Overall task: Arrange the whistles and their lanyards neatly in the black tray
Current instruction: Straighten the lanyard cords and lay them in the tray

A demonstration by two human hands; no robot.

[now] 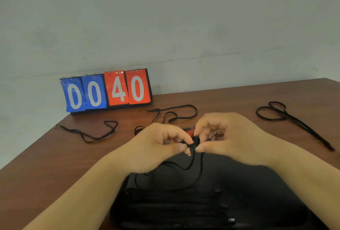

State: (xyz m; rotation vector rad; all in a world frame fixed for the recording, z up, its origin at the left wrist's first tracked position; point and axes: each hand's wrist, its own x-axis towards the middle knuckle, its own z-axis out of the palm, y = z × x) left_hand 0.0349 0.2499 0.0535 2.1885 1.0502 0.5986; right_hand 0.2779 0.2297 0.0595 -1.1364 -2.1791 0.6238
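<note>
While left hand (158,148) and right hand (226,137) each pinch the black lanyard (191,159), its dangling slack may snag or knot.

A: Backdrop: a plain pale wall (184,18), faintly scuffed and evenly lit.
B: Supporting surface: a reddish-brown wooden table (46,156), its far edge meeting the wall.
A: At the table's far left corner stands a flip scoreboard (108,91) (blue cards read 00, red cards 40).
</note>
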